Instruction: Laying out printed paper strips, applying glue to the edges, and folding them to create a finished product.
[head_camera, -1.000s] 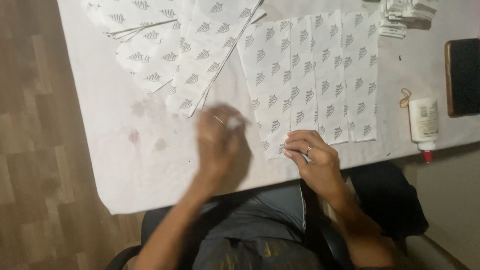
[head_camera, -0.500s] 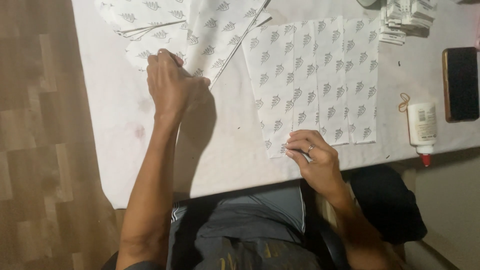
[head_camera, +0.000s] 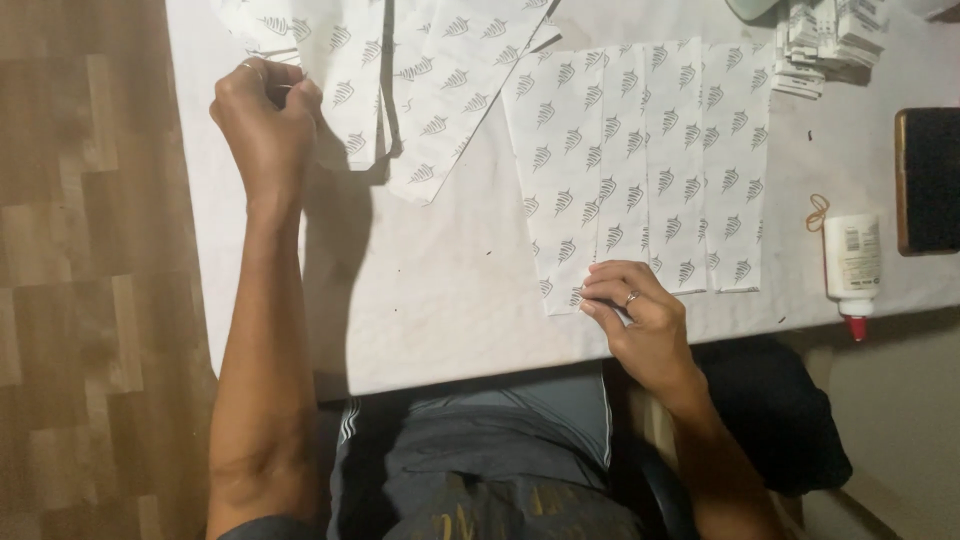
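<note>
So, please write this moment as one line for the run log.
left hand: grips loose printed sheets | right hand: pinches folded printed paper edge | glue bottle: lying apart

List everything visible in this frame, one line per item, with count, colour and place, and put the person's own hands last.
table: one, white top, fills the middle of the view.
overlapped paper strips: several, white with a dark leaf print, laid side by side right of centre.
loose printed sheets: several, same white leaf print, far side of the table towards the left.
glue bottle: one, white with red tip, lying near the right edge.
rubber band: one, tan, beside the bottle.
dark flat device: one, black, far right.
small packets: a stack, white, top right.
floor: wood pattern, left.
left hand: fingers closed on a loose sheet's edge.
right hand: fingers pressing the strips' near corner.
</note>
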